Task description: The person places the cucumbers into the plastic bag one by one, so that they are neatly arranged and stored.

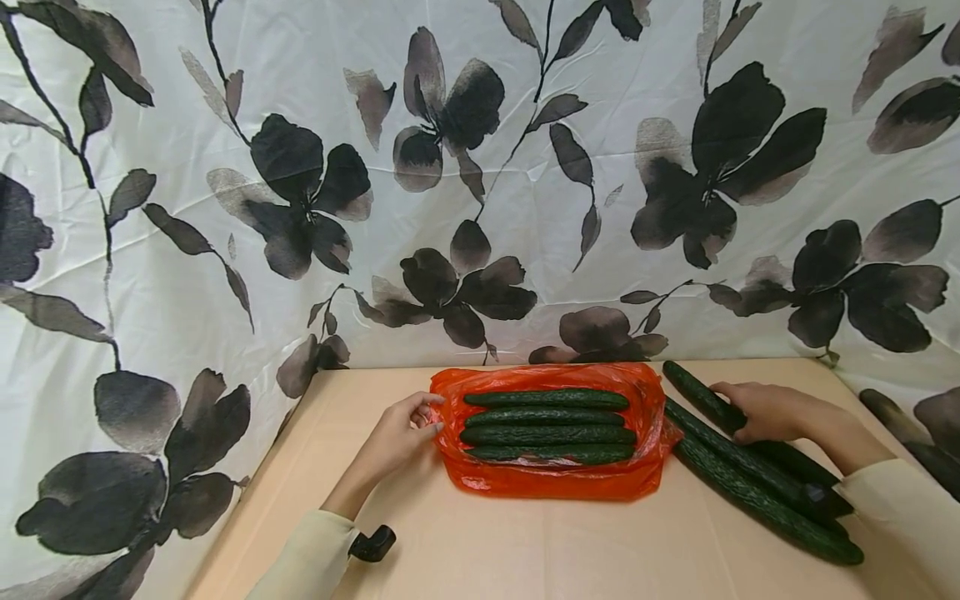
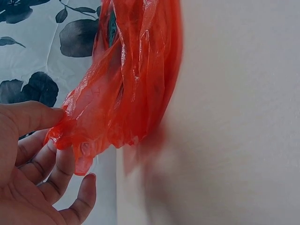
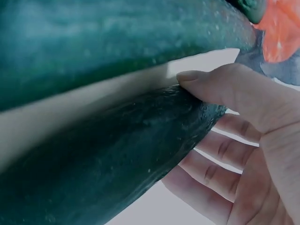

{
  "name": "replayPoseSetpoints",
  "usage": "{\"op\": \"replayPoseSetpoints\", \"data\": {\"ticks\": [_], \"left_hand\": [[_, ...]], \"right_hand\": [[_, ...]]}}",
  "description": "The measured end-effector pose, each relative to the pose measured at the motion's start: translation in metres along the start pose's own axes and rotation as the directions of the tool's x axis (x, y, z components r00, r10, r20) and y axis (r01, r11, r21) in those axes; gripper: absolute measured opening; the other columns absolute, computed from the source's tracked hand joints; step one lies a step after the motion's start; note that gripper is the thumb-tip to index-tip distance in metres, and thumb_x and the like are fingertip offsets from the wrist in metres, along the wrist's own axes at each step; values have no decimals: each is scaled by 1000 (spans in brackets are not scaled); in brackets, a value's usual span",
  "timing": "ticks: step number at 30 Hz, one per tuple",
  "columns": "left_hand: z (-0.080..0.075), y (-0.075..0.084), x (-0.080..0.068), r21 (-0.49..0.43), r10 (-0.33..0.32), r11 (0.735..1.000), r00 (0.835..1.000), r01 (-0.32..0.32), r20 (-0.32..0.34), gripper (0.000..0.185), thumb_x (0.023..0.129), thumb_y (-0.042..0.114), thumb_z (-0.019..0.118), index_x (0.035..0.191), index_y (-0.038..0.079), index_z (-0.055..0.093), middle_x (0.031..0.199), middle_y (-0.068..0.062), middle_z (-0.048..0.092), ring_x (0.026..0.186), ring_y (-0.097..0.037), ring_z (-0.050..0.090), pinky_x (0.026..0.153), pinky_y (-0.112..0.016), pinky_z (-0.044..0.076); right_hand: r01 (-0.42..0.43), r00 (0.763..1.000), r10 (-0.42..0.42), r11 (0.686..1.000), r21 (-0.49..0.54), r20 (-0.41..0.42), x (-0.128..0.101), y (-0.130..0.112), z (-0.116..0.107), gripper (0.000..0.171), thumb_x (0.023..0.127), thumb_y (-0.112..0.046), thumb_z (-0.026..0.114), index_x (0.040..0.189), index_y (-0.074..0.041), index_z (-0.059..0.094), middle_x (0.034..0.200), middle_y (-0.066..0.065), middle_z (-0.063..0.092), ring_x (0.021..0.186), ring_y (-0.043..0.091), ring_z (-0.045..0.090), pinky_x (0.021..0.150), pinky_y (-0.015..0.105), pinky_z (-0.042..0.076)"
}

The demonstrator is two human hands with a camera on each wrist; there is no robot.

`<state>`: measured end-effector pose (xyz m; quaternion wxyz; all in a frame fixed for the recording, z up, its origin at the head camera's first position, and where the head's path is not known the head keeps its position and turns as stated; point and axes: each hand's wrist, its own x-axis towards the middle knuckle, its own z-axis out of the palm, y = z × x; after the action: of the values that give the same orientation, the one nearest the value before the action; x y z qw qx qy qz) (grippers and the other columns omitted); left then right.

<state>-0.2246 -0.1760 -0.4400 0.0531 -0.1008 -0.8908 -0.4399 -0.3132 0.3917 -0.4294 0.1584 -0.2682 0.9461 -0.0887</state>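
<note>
Left hand (image 1: 408,421) pinches the left end of the red bag (image 1: 543,487); the bag lies flat mid-table, a row of four cucumbers (image 1: 547,435) side by side within it. Right hand (image 1: 776,412) grips a cucumber (image 3: 103,154) near its tip, thumb on one side, fingers opposite, right of the bag; just how the cucumber runs beneath the palm is unclear, the hand covering it. Judged best for a lift: take it nearer the middle, since an end hold would let it swing; keep it clear of the loose cucumbers (image 1: 765,496) alongside; pull only lightly on the bag, as thin film may tear.

Surface: pale tan table (image 1: 525,550), smooth; behind and at the sides, a whitish cloth (image 1: 555,208) printed with dark flowers, creased.
</note>
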Motion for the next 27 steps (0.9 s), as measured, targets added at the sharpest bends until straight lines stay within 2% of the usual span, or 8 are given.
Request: {"op": "replayPoseSetpoints", "data": {"ticks": [5,9,13,16,20,24,27], "left_hand": [[0,-1,1,-4,20,1000,1000,-20,-1,37,86,0,75,122,0,67,87,-3,62,77,-16,56,65,-22,45],[0,0,1,-6,19,1000,1000,-19,3,37,87,0,75,122,0,67,87,-3,62,77,-16,56,65,-21,45],[-1,0,1,-9,8,1000,1000,-8,7,37,87,0,75,122,1,67,88,-3,61,78,-16,55,65,-22,45],[-1,1,0,-9,13,1000,1000,-13,10,37,87,-1,75,123,1,67,88,-3,62,78,-16,55,65,-22,45],[-2,1,0,-10,15,1000,1000,-14,14,37,87,-1,75,123,0,66,88,-4,62,78,-16,55,65,-22,45],[-2,2,0,-12,4,1000,1000,-4,16,38,87,-1,75,123,1,66,88,-3,61,79,-17,55,65,-22,45],[-2,2,0,-14,4,1000,1000,-4,18,37,87,-1,75,124,1,66,88,-3,61,79,-17,55,65,-22,45]], "right_hand": [[-23,999,21,998,65,30,-2,4,-5,80,79,-16,83,139,13,39,115,27,63,101,37,64,81,52,55],[-25,999,22,995,101,27,-6,7,-7,68,78,-11,80,131,11,44,112,25,62,97,35,63,75,44,53],[-6,1000,5,993,118,9,-10,9,-10,58,78,-9,79,124,8,49,110,22,62,96,34,62,72,42,52],[10,1000,-12,989,145,8,-14,8,-14,57,80,-9,79,125,7,49,112,22,61,98,35,62,71,40,52],[20,1000,-21,982,187,7,-17,4,-21,57,80,-9,78,126,6,48,112,20,61,95,29,63,69,35,52],[33,999,-31,982,183,-15,-20,0,-30,56,81,-11,77,126,6,47,110,17,61,93,26,62,70,36,53],[52,998,-48,984,168,-30,-21,-2,-36,57,84,-14,76,128,7,46,113,19,62,101,33,63,74,41,54]]}}
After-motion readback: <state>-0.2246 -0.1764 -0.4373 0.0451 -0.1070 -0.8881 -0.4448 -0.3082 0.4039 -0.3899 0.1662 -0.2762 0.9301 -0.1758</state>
